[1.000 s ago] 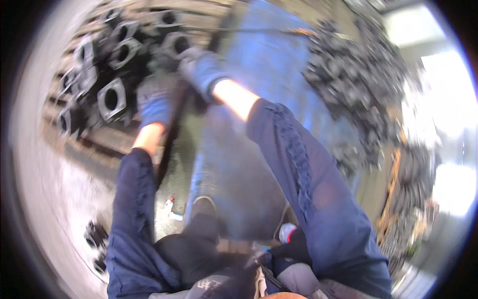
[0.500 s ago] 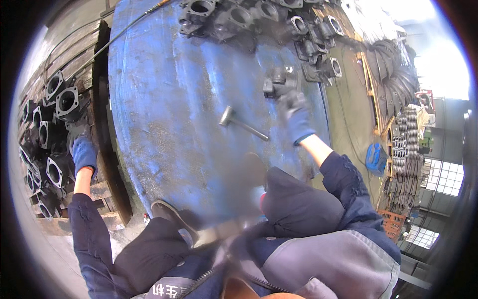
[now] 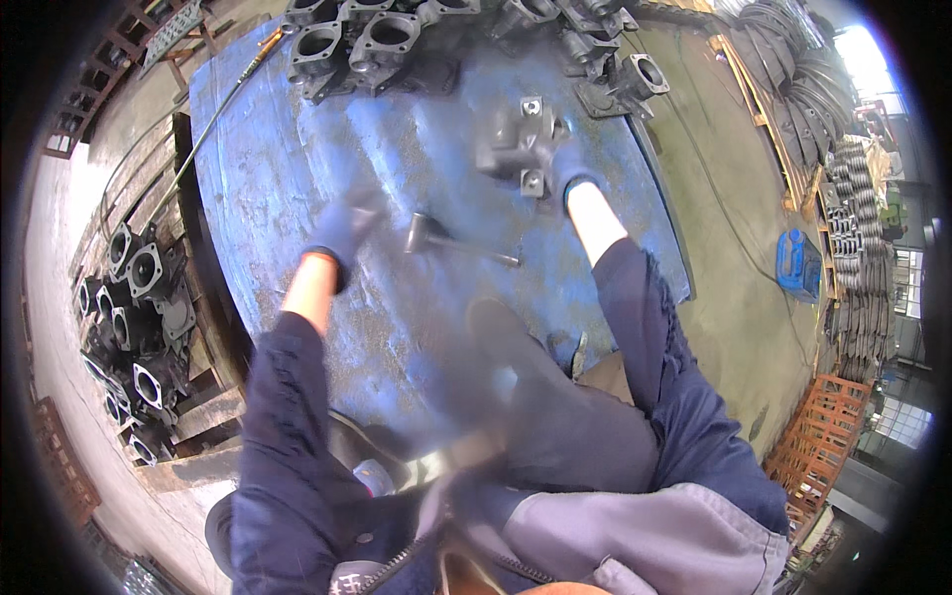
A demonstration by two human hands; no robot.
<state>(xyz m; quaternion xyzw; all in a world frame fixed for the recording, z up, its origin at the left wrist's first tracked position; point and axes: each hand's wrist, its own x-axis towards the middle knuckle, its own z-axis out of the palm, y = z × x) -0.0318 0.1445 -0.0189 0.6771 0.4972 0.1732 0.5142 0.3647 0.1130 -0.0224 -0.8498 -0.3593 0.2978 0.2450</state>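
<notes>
Both gloved and outstretched, my left hand blurs near a hammer, my right hand meets a dark casting; I can't tell whether either grips.

Scuffed blue surface, hammer near middle, castings along far edge

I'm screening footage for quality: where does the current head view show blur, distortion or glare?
All in the head view: the left hand, right hand and dark casting beside it are blurred; the blue work surface has a bowed left edge; the upper-right window glares white.
</notes>
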